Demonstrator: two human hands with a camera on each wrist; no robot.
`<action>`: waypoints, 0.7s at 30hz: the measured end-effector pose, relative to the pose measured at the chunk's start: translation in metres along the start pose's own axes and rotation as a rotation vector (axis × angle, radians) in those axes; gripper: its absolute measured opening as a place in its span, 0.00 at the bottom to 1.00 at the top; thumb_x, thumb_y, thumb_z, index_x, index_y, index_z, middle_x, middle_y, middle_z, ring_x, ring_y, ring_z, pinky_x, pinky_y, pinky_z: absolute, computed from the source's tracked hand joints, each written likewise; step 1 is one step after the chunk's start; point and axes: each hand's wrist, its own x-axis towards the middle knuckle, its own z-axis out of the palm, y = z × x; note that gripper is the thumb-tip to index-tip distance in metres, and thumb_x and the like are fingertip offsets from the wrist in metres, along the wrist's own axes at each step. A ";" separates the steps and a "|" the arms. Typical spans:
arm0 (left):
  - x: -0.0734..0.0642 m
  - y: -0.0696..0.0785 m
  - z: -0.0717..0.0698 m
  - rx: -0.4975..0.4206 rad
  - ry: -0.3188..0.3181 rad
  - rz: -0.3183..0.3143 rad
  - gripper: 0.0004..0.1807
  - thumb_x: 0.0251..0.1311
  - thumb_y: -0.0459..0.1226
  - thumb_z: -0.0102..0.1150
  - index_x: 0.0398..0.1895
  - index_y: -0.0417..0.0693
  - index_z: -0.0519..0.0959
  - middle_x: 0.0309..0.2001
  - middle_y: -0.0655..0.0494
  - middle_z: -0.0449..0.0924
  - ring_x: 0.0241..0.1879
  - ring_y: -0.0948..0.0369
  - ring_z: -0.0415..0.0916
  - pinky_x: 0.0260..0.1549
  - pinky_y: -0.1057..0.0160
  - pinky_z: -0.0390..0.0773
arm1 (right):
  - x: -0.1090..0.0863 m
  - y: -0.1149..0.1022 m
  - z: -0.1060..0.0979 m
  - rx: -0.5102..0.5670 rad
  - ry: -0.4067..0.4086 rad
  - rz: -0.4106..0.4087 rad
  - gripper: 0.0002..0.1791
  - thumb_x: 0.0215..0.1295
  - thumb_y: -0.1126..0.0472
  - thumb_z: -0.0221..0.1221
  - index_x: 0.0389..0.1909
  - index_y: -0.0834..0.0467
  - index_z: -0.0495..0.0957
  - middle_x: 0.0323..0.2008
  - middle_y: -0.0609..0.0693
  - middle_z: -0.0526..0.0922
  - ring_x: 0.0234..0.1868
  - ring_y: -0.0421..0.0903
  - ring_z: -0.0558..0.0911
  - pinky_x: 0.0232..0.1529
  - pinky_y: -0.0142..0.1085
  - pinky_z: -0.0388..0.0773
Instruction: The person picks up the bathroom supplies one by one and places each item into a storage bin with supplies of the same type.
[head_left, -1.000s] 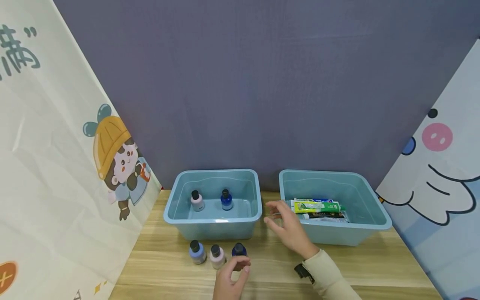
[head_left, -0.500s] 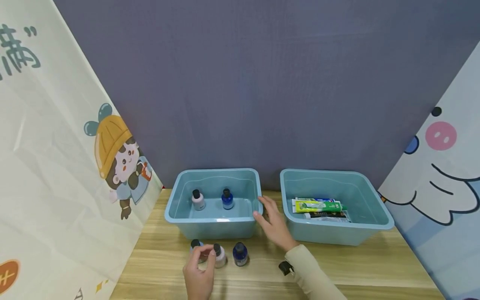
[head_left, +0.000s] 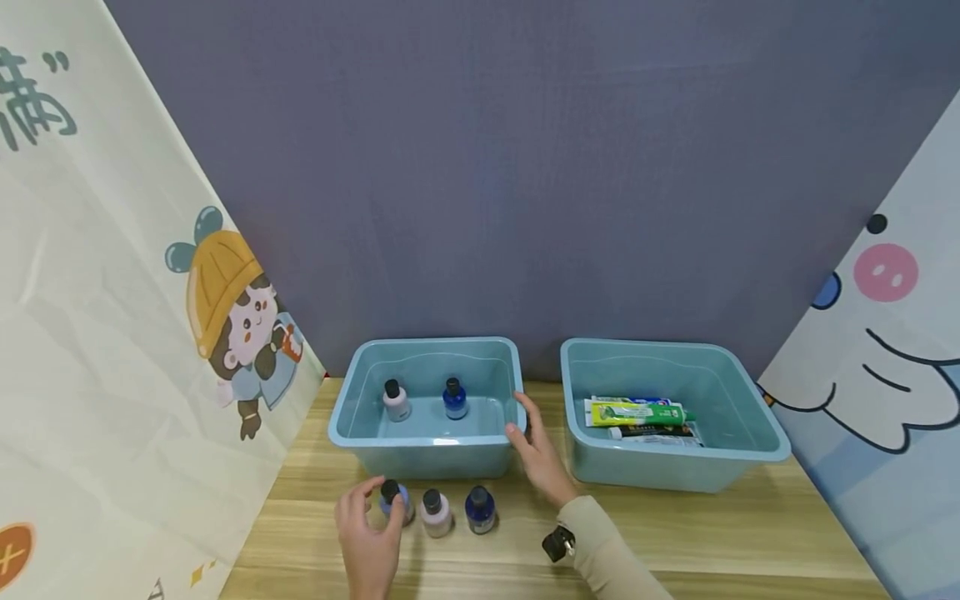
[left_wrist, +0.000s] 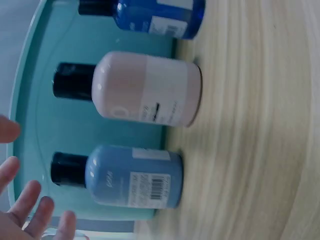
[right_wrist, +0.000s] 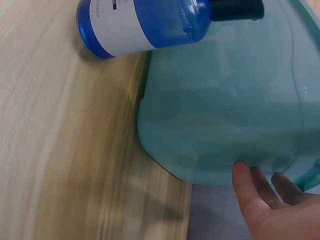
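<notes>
My left hand [head_left: 367,537] is spread around a light-blue bottle [left_wrist: 125,175] with a black cap; in the left wrist view its fingertips stay apart from the bottle. Right of that bottle stand a pale pink bottle [head_left: 437,518] and a dark blue bottle [head_left: 481,513], both black-capped and upright on the table. My right hand [head_left: 545,462] touches the right end of the left teal bin [head_left: 431,460], thumb and fingers extended at its rim. Inside this bin stand another pale pink bottle [head_left: 396,404] and another blue bottle [head_left: 454,402].
To the right, a second teal bin [head_left: 667,475] contains several toothpaste tubes [head_left: 637,414]. Both bins stand on a wood-grain table [head_left: 720,533] against a grey-purple back panel [head_left: 480,183]. Printed white panels [head_left: 97,333] flank the table.
My left hand has moved left from the dark blue bottle, past the pink one, to the light-blue bottle. My right hand has moved left from the right bin onto the left bin's rim.
</notes>
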 end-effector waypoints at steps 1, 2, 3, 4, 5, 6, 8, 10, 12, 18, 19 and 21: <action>0.000 -0.002 0.000 0.017 -0.022 -0.025 0.22 0.51 0.27 0.72 0.52 0.40 0.82 0.50 0.48 0.78 0.52 0.61 0.67 0.48 0.67 0.66 | 0.000 0.001 0.001 0.003 0.000 0.010 0.33 0.82 0.51 0.49 0.81 0.40 0.49 0.82 0.58 0.47 0.80 0.62 0.55 0.75 0.62 0.57; 0.001 -0.003 0.000 0.033 -0.044 -0.049 0.23 0.51 0.28 0.73 0.53 0.41 0.81 0.51 0.48 0.77 0.53 0.61 0.67 0.49 0.67 0.67 | 0.000 0.002 0.002 0.009 -0.002 0.013 0.33 0.82 0.52 0.48 0.81 0.39 0.48 0.82 0.58 0.47 0.80 0.63 0.55 0.74 0.62 0.58; 0.001 -0.005 0.000 0.050 -0.068 -0.072 0.25 0.52 0.28 0.73 0.55 0.42 0.80 0.52 0.48 0.76 0.53 0.61 0.67 0.49 0.67 0.67 | 0.000 0.002 0.002 0.009 -0.002 0.016 0.32 0.83 0.53 0.47 0.81 0.38 0.48 0.82 0.58 0.47 0.79 0.63 0.56 0.74 0.62 0.58; 0.001 -0.006 0.000 0.063 -0.088 -0.092 0.26 0.52 0.29 0.74 0.57 0.42 0.80 0.53 0.48 0.76 0.54 0.60 0.68 0.50 0.66 0.68 | 0.000 0.003 0.003 0.007 0.000 0.019 0.32 0.83 0.53 0.47 0.81 0.38 0.48 0.82 0.58 0.47 0.79 0.63 0.57 0.73 0.62 0.59; 0.002 -0.008 0.001 0.074 -0.107 -0.110 0.27 0.52 0.30 0.74 0.58 0.43 0.79 0.54 0.48 0.76 0.54 0.59 0.68 0.50 0.65 0.69 | 0.000 0.003 0.003 0.009 0.003 0.020 0.32 0.83 0.54 0.46 0.81 0.37 0.48 0.82 0.59 0.48 0.79 0.63 0.57 0.73 0.62 0.59; 0.002 -0.009 0.001 0.079 -0.122 -0.126 0.28 0.52 0.30 0.74 0.59 0.43 0.78 0.54 0.48 0.75 0.54 0.58 0.69 0.50 0.63 0.70 | 0.000 0.003 0.003 0.007 0.009 0.027 0.32 0.83 0.55 0.47 0.81 0.36 0.48 0.82 0.58 0.48 0.79 0.62 0.57 0.74 0.62 0.58; 0.001 -0.012 0.002 0.091 -0.147 -0.156 0.29 0.53 0.31 0.74 0.61 0.44 0.78 0.54 0.48 0.75 0.54 0.57 0.70 0.49 0.59 0.73 | 0.001 0.003 0.003 0.005 0.014 0.035 0.32 0.83 0.55 0.47 0.80 0.35 0.49 0.82 0.57 0.48 0.80 0.61 0.56 0.75 0.62 0.57; 0.001 -0.015 0.003 0.097 -0.160 -0.178 0.30 0.54 0.32 0.74 0.62 0.44 0.77 0.53 0.48 0.75 0.54 0.56 0.70 0.49 0.56 0.74 | 0.002 0.003 0.003 -0.001 0.016 0.035 0.32 0.83 0.54 0.47 0.80 0.35 0.49 0.83 0.57 0.47 0.80 0.61 0.54 0.75 0.62 0.55; 0.000 -0.019 0.004 0.102 -0.163 -0.188 0.30 0.54 0.32 0.73 0.62 0.44 0.77 0.52 0.49 0.75 0.53 0.55 0.71 0.49 0.54 0.73 | 0.002 0.004 0.003 -0.002 0.016 0.032 0.32 0.82 0.51 0.47 0.80 0.35 0.49 0.83 0.58 0.46 0.80 0.61 0.53 0.76 0.62 0.55; -0.002 -0.030 0.006 0.089 -0.129 -0.168 0.27 0.52 0.30 0.75 0.58 0.43 0.80 0.49 0.49 0.79 0.49 0.53 0.76 0.45 0.57 0.75 | 0.001 0.003 0.004 0.018 0.014 0.039 0.31 0.82 0.50 0.48 0.80 0.36 0.49 0.82 0.61 0.45 0.80 0.64 0.53 0.76 0.62 0.54; -0.003 -0.031 0.006 0.083 -0.125 -0.169 0.26 0.52 0.30 0.75 0.57 0.43 0.80 0.48 0.49 0.80 0.49 0.53 0.77 0.44 0.59 0.76 | 0.001 0.002 0.004 0.019 0.017 0.043 0.31 0.82 0.51 0.48 0.80 0.36 0.50 0.82 0.61 0.45 0.80 0.64 0.53 0.75 0.62 0.54; -0.003 -0.033 0.006 0.075 -0.123 -0.175 0.24 0.53 0.30 0.75 0.55 0.44 0.81 0.48 0.50 0.82 0.48 0.52 0.78 0.40 0.63 0.78 | 0.001 0.002 0.004 0.024 0.020 0.045 0.31 0.83 0.53 0.47 0.80 0.37 0.50 0.82 0.62 0.44 0.80 0.66 0.53 0.75 0.63 0.54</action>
